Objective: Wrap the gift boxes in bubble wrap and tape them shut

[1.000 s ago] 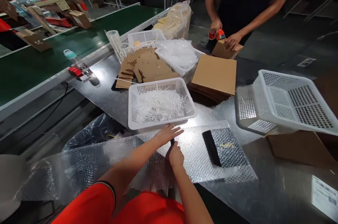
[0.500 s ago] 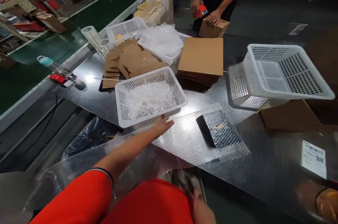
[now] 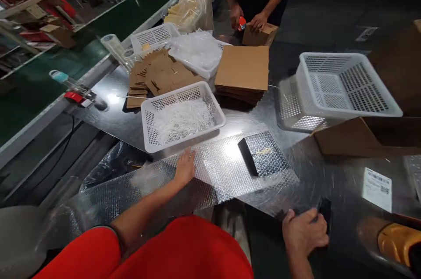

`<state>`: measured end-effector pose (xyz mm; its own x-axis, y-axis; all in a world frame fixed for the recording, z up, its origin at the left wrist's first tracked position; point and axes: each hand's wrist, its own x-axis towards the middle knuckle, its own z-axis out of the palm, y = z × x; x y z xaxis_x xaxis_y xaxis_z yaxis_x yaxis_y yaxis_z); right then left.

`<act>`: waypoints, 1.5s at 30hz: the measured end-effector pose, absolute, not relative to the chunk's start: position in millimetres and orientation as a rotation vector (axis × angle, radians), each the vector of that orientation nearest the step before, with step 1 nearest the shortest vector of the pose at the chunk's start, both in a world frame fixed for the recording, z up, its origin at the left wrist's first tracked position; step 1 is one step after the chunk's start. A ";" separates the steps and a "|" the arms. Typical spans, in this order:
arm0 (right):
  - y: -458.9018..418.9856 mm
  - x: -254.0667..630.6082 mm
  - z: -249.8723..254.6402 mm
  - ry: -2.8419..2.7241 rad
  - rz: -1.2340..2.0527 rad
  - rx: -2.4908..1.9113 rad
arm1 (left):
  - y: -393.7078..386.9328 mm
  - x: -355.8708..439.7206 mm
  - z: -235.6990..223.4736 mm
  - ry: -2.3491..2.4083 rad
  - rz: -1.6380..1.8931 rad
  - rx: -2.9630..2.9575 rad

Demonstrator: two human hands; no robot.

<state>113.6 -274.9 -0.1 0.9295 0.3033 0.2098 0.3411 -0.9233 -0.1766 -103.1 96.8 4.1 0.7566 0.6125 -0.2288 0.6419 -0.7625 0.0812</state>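
Note:
A sheet of bubble wrap (image 3: 220,173) lies across the metal table's near edge. On it, a black box (image 3: 263,154) with a gold mark rests flat. My left hand (image 3: 184,167) presses down open on the bubble wrap, left of the box. At the table's near edge, right of the sheet, my right hand (image 3: 304,230) is closed around a small black object (image 3: 325,212). What that object is I cannot make out.
A white basket of white shreds (image 3: 182,116) stands just beyond my left hand. An empty white basket (image 3: 338,86), a cardboard stack (image 3: 243,68), an open carton (image 3: 362,136) and a paper label (image 3: 376,189) lie right. A co-worker's hands (image 3: 258,20) hold a small box opposite.
My right hand left the middle of the bubble wrap, dropped below the table edge, then came up at the right end of the sheet. My left hand slid slightly toward me.

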 end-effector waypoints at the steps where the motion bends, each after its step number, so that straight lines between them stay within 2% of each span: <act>1: -259.1 112.2 -0.7 -0.637 -0.329 -2.822 | 88.6 -108.5 3.8 1.061 -0.282 2.762; 3: -224.2 94.8 -3.5 -1.010 -0.306 -2.665 | 73.6 -117.6 3.0 1.164 -0.347 2.659; 6: -176.0 52.2 -14.3 -1.711 -0.065 -2.327 | 63.5 -130.9 3.9 1.177 -0.516 2.560; 9: -146.3 26.0 -28.5 -1.980 0.107 -2.184 | 69.5 -146.8 8.8 1.139 -0.576 2.530; 16: -125.1 42.7 -28.4 -1.628 0.494 -2.309 | 84.4 -167.0 20.1 1.132 -0.591 2.506; 22: -126.1 47.3 -23.0 -1.657 0.502 -2.231 | 82.3 -185.5 20.9 1.181 -0.564 2.488; 29: -125.8 47.1 -24.0 -1.578 0.503 -2.188 | 80.8 -235.0 32.1 1.736 -0.806 2.207; 34: -129.7 52.5 -21.3 -1.552 0.522 -2.125 | 59.5 -191.2 29.3 1.849 -0.377 2.218; 37: -132.8 53.2 -20.6 -1.571 0.527 -2.103 | 68.0 -168.9 28.7 1.902 -0.366 2.033; 45: -131.3 46.3 -23.7 -1.532 0.514 -2.182 | 123.6 -141.7 30.7 1.631 -0.430 2.263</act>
<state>46.3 -131.3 -23.7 0.3234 0.9445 -0.0574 0.7880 -0.3024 -0.5363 -141.7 123.6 30.7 0.3041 0.8553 -0.4196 0.9509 -0.2988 0.0800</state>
